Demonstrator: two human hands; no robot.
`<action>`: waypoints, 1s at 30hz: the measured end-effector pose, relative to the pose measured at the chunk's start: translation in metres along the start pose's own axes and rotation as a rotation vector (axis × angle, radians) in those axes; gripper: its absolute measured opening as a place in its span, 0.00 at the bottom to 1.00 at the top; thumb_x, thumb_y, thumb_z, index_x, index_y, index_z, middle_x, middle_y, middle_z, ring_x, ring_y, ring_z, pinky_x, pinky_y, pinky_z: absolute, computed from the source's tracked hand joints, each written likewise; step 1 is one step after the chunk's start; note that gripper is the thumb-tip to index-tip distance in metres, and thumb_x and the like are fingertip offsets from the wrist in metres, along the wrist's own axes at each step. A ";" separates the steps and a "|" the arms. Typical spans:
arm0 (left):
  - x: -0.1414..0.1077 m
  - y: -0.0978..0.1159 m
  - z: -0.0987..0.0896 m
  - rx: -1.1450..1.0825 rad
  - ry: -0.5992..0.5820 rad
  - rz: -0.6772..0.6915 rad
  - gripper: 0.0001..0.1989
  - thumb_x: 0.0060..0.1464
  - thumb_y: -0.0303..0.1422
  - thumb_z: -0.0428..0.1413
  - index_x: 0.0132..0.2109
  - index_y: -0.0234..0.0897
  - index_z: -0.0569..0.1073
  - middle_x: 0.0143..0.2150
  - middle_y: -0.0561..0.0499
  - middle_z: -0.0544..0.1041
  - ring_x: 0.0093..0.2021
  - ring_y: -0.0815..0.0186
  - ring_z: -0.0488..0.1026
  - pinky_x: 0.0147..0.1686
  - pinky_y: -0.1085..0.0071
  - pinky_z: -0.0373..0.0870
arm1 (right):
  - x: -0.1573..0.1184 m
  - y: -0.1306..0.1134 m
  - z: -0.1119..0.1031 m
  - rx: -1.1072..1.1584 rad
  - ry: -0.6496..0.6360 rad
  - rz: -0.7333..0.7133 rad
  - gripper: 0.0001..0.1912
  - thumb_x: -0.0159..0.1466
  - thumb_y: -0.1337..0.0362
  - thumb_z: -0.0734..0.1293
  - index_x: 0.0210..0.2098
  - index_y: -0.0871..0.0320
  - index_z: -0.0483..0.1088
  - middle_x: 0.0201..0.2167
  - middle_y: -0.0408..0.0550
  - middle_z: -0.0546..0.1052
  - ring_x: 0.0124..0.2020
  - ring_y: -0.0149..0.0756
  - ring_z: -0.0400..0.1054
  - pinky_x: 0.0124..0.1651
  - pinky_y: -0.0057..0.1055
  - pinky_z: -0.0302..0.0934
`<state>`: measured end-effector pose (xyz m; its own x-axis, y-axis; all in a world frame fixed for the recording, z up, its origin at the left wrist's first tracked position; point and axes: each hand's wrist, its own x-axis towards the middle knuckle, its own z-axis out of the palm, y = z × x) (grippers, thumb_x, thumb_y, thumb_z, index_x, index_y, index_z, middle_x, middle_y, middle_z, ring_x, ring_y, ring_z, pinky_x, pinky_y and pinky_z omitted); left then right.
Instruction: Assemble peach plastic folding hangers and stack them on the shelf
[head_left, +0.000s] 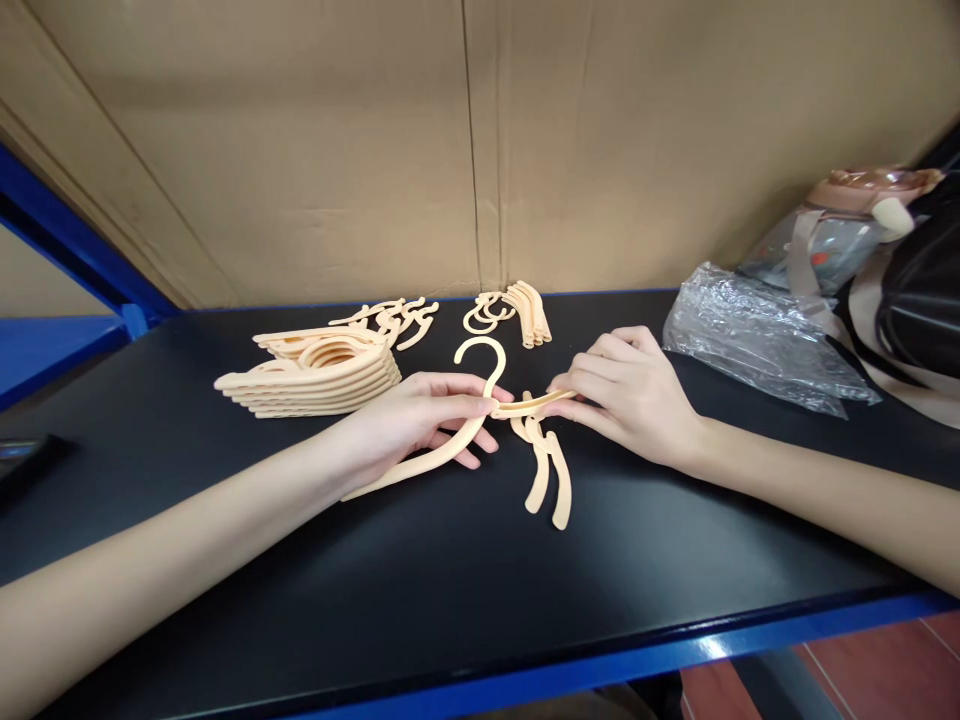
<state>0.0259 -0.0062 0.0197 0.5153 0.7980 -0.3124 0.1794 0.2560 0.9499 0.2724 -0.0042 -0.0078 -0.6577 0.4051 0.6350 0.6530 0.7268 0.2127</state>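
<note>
Two forearms (202,555), left hand (424,412) closed on one hooked hanger piece (448,453), right hand (626,388) on one curved strip (534,404).

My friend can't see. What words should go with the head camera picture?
A person's left hand holds a cream plastic hanger piece with a hook, touching a curved cream plastic strip in the right hand. On the black table sit a stack of cream plastic hanger pieces, loose curved cream pieces and crinkled clear plastic wrap.
</note>
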 end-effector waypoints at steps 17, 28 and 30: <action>0.005 0.002 -0.011 0.037 -0.112 0.008 0.13 0.60 0.30 0.56 0.52 0.38 0.76 0.40 0.49 0.81 0.32 0.72 0.77 0.36 0.77 0.76 | -0.006 -0.002 0.003 0.206 -0.190 0.209 0.22 0.67 0.48 0.59 0.31 0.56 0.75 0.24 0.40 0.75 0.25 0.28 0.66 0.26 0.26 0.48; 0.007 0.000 -0.008 0.041 -0.116 -0.001 0.14 0.63 0.28 0.52 0.55 0.35 0.72 0.39 0.47 0.81 0.33 0.70 0.77 0.35 0.75 0.75 | -0.002 -0.002 0.005 0.364 -0.328 0.415 0.25 0.57 0.38 0.64 0.28 0.54 0.71 0.17 0.35 0.70 0.18 0.25 0.61 0.25 0.24 0.48; 0.006 0.000 -0.007 0.042 -0.109 -0.004 0.14 0.63 0.27 0.52 0.55 0.35 0.72 0.38 0.48 0.81 0.32 0.71 0.77 0.35 0.75 0.75 | -0.002 -0.002 0.004 0.384 -0.330 0.422 0.25 0.57 0.38 0.65 0.28 0.54 0.72 0.16 0.34 0.69 0.18 0.24 0.60 0.25 0.24 0.48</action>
<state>0.0234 0.0028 0.0180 0.6025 0.7320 -0.3181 0.2155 0.2345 0.9479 0.2707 -0.0039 -0.0125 -0.4950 0.8029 0.3321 0.7397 0.5899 -0.3238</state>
